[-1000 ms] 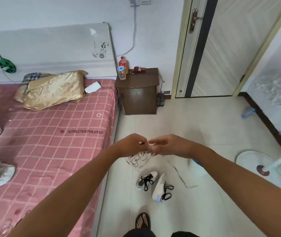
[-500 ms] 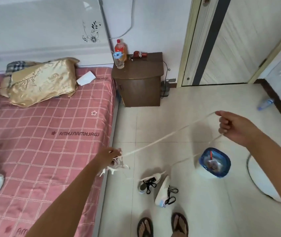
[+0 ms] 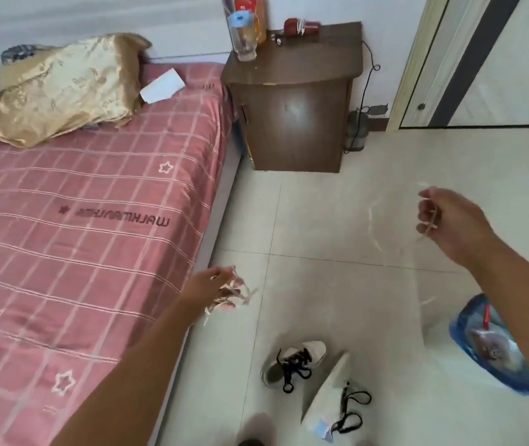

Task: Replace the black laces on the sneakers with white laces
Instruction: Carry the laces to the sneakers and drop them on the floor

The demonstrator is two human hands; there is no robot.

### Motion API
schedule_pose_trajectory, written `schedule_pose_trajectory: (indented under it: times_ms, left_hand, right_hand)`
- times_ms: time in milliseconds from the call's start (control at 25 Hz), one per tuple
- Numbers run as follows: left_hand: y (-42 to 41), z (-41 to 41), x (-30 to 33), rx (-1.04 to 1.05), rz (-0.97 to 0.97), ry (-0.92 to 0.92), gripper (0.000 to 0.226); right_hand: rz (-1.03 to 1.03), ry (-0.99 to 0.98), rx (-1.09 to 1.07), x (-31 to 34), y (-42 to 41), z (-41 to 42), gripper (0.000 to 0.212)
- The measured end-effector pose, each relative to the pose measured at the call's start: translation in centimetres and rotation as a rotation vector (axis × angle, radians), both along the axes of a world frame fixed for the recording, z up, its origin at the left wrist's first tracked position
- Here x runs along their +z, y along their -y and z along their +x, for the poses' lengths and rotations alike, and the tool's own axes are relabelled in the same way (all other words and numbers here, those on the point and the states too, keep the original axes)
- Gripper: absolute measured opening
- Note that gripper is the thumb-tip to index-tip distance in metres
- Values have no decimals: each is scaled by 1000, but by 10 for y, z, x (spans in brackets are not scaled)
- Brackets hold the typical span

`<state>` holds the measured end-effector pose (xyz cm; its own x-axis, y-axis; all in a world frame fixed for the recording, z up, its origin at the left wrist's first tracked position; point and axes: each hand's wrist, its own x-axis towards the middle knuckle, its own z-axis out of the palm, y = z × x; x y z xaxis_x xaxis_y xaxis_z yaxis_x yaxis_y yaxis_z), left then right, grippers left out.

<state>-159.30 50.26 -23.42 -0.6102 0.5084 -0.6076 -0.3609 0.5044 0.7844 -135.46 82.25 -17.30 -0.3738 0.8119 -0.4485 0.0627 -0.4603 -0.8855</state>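
Two white sneakers with black laces lie on the tiled floor below my hands: one upright (image 3: 295,362), the other tipped on its side (image 3: 329,397). My left hand (image 3: 213,289) is out over the bed's edge, shut on a bundle of white laces (image 3: 232,294). My right hand (image 3: 450,220) is raised to the right, pinching a single white lace (image 3: 374,220) that trails blurred in the air to its left.
A bed with a pink checked sheet (image 3: 79,220) and a gold pillow (image 3: 63,85) fills the left. A brown nightstand (image 3: 295,101) with bottles stands at the back. A blue-rimmed container (image 3: 495,346) sits on the floor at the right, near a door (image 3: 498,59).
The hands started joined at the lace bundle, then drew apart, pulling one lace free. That lace was taut between them and now hangs loose from my right hand. The view tilted down.
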Motion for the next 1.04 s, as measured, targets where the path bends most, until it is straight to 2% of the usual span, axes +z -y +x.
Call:
schedule_pose_trajectory:
  times_ms: [80, 160, 240, 320, 400, 440, 480, 560, 640, 680, 720, 800, 880, 960, 1040]
  left_hand:
    - [-11, -6, -63, -152, -70, -56, 24]
    - [-31, -16, -112, -429, -212, -234, 23]
    - [-53, -28, -146, -627, -275, -470, 19]
    - [-68, -43, -165, -628, -308, -676, 21]
    - [-74, -51, -188, -487, -178, -790, 25]
    - [-75, -50, -200, -385, -11, -747, 27]
    - [-75, -48, -209, -273, 201, -625, 29]
    - [-77, -43, -219, -59, 570, -326, 31]
    - [-82, -44, -222, 104, 712, -193, 33]
    - [-85, -44, -221, 144, 707, -224, 34]
    - [-85, -44, -221, 150, 668, -333, 35]
    - [-82, -51, -228, 116, 558, -654, 35]
    - [-76, -58, -244, 8, 446, -910, 30]
    - [-70, -57, -274, -179, 211, -990, 27]
    - [-64, -43, -316, -453, -123, -939, 29]
  right_hand:
    - [297, 258, 112, -65, -1, -11, 23]
    - [514, 511, 337, -145, 13, -19, 29]
    - [638, 615, 376, -213, 23, -21, 27]
    - [597, 565, 242, -258, 20, -15, 26]
    - [577, 574, 201, -300, 19, -5, 25]
    - [559, 575, 217, -316, 20, 1, 23]
    - [512, 521, 222, -325, 20, 6, 20]
    - [372, 266, 131, -317, 18, 13, 16]
    - [340, 13, -112, -286, 9, 17, 18]
    - [425, -41, -239, -270, 2, 18, 20]
    - [580, -10, -322, -258, -1, 21, 22]
    - [891, 154, -407, -254, -5, 29, 20]
    - [1044, 301, -389, -272, -12, 33, 21]
    - [1060, 505, -184, -307, -16, 30, 26]
    - [886, 725, 122, -353, -5, 34, 23]
